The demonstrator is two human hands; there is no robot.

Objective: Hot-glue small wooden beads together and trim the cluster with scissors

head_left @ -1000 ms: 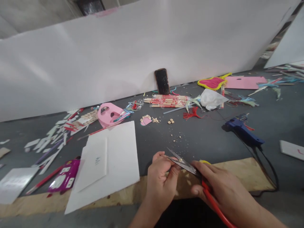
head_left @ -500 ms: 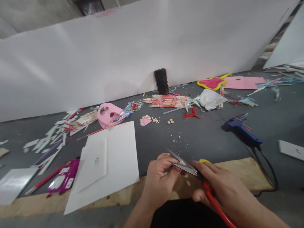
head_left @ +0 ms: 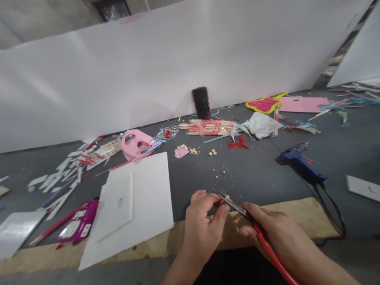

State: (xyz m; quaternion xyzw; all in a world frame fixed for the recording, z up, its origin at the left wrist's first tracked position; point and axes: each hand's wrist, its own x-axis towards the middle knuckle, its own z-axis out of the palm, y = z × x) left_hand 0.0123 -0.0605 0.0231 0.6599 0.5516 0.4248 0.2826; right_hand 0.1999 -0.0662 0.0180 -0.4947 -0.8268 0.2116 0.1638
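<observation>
My right hand [head_left: 276, 233] is wrapped around a pair of scissors [head_left: 236, 206] with red handles, its metal blades pointing left and nearly closed. Beside the blades, my left hand [head_left: 203, 221] is closed in a pinch, thumb against forefinger. A small pale piece [head_left: 227, 197] shows at its fingertips against the blades; its kind is too small to make out. Beyond the hands lie a few pale crumbs [head_left: 216, 177] and small pale clusters [head_left: 212, 152]. Farther left, a pink cut-out [head_left: 181, 152] edged with pale bits rests by a little pile of bits [head_left: 193, 151].
White sheets [head_left: 151, 190] and a purple packet [head_left: 78, 221] lie left. A blue glue gun [head_left: 303, 164] with a black cord sits right. Behind are wrapped sticks [head_left: 210, 127], a leaning phone [head_left: 202, 103] and a pink mask-like shape [head_left: 138, 142]. A white panel [head_left: 148, 67] stands along the back.
The scissor blades have gone from spread apart to nearly closed at my left fingertips. My right hand has closed around the handles.
</observation>
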